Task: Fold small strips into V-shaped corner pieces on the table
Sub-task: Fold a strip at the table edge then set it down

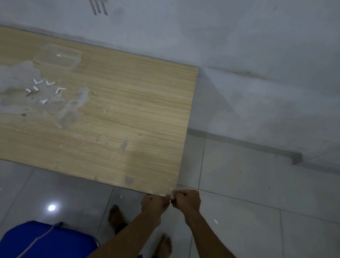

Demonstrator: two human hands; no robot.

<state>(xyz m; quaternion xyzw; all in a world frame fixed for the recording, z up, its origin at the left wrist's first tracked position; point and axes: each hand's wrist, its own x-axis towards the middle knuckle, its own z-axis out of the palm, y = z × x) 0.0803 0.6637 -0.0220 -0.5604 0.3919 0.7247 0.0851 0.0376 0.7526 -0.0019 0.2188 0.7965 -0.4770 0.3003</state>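
Observation:
A small white strip (172,196) is pinched between both hands at the near right corner of the wooden table (121,120). My left hand (154,205) holds it from below the table edge. My right hand (188,202) grips its other end, fingers closed. Most of the strip is hidden by the fingers. Several folded white V-shaped pieces (43,88) lie together on a worn grey patch at the table's left.
A clear plastic box (58,56) stands behind the V-pieces. A blue stool (48,246) with a white cable is at the bottom left. Bare feet stand on the tiled floor (263,212). Small white scraps lie on the floor. A grey wall runs behind the table.

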